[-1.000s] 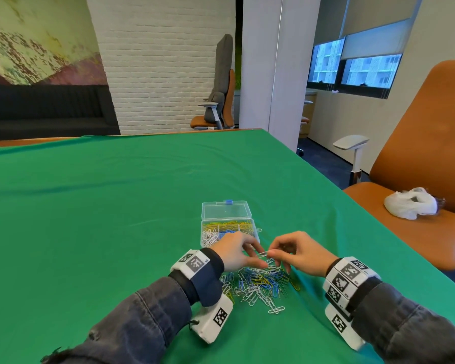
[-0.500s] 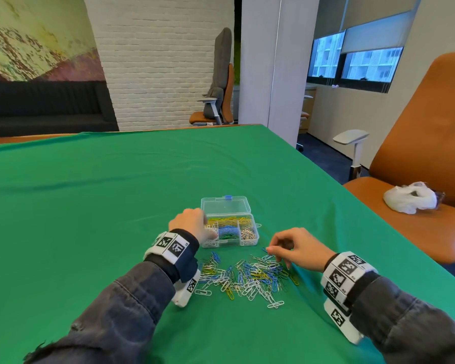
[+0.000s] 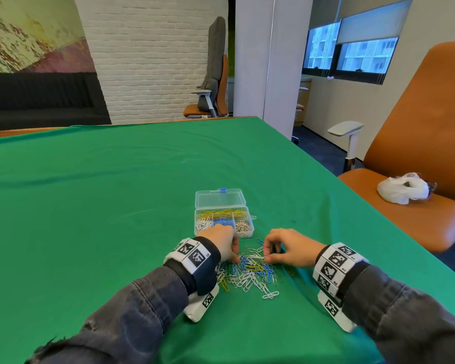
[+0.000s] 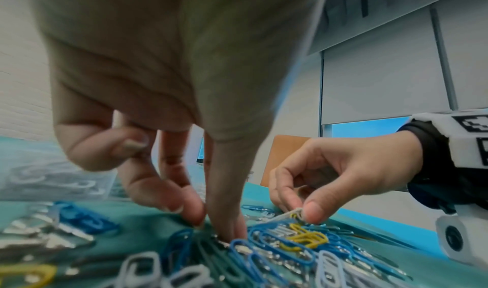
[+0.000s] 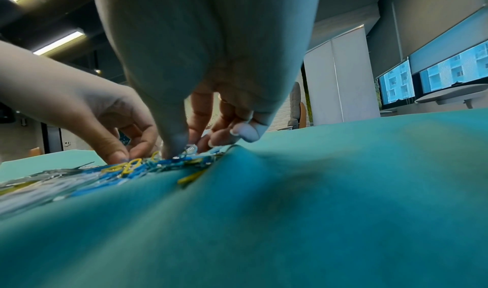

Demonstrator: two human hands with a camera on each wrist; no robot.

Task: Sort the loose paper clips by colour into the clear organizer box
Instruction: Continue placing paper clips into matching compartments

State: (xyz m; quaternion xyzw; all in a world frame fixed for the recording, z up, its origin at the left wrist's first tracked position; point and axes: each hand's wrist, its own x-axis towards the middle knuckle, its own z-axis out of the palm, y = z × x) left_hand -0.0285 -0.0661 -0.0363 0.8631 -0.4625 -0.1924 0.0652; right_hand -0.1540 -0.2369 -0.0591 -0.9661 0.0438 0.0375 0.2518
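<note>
Loose blue, yellow, white and silver paper clips (image 3: 247, 275) lie in a pile on the green cloth, just in front of the clear organizer box (image 3: 250, 233). Its lid is open and its compartments hold yellow, white, blue and silver clips. My left hand (image 3: 235, 260) points down into the pile's left side, thumb and forefinger (image 4: 195, 217) close together on the clips. Whether a clip sits between them is hidden. My right hand (image 3: 265, 258) pinches a white clip (image 4: 286, 215) between thumb and forefinger at the pile's far right edge (image 5: 185, 149).
The green cloth table (image 3: 103, 206) stretches far to the left and back. An orange chair (image 3: 418, 143) stands off the right edge with a white plastic bag (image 3: 402, 187) on its seat. A pillar (image 3: 263, 56) rises behind the table.
My left hand has come back from the box's left side to the pile. The right hand has stayed at the pile, now pinching a white clip.
</note>
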